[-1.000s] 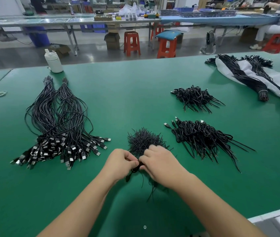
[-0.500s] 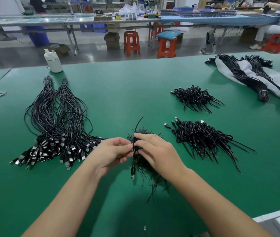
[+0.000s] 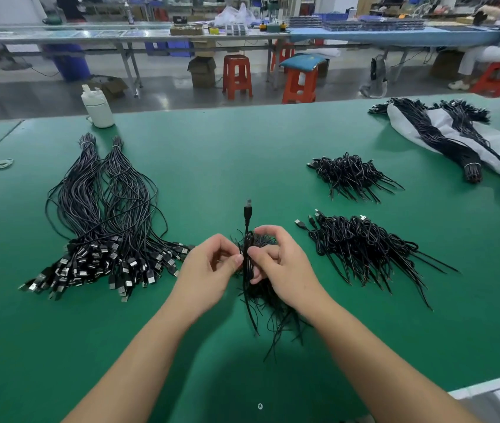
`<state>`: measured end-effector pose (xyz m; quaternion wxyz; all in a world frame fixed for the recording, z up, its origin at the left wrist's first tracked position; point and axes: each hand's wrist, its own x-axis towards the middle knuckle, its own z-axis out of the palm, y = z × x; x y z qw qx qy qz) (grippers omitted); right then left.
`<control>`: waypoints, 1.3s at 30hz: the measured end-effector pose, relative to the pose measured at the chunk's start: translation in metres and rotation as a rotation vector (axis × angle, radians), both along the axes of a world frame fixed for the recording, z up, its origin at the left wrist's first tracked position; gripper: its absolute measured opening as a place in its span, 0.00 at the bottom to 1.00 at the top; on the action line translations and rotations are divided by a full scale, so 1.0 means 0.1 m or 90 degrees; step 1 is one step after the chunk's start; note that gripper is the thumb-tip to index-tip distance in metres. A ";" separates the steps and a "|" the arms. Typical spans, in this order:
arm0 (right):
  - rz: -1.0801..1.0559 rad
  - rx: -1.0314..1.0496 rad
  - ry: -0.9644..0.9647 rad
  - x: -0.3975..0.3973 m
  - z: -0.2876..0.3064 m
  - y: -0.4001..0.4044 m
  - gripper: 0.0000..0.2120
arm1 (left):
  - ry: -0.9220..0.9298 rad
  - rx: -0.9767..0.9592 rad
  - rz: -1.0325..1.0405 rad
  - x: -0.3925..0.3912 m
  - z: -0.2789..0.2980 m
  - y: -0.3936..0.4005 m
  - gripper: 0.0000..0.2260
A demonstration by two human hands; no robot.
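Behind both hands, the loose wire pile (image 3: 268, 296) is partly hidden; left hand (image 3: 209, 270) and right hand (image 3: 279, 267) pinch one cable (image 3: 247, 227), seemingly folded, plug upward.

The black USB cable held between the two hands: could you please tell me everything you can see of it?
The thin black USB cable looks rubber-sheathed, with a moulded black plug and a silvery metal tip at its top end. It stands almost upright above the green table mat, plug up. The left hand and the right hand pinch it at mid-length; its lower end trails toward the viewer over a heap of short black wires.
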<state>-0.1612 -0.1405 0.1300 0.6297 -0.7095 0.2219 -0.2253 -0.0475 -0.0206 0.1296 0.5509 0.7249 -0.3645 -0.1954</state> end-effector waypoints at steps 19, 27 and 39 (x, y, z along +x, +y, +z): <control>0.043 -0.140 0.025 -0.07 -0.11 0.06 0.13 | -0.025 0.009 0.048 -0.09 0.03 0.07 0.09; -0.002 -0.471 0.061 -0.14 -0.04 0.05 0.07 | -0.178 0.001 0.062 -0.20 0.02 0.14 0.10; 0.117 0.029 0.038 -0.06 0.06 0.02 0.03 | -0.599 0.020 0.024 -0.16 -0.03 0.18 0.09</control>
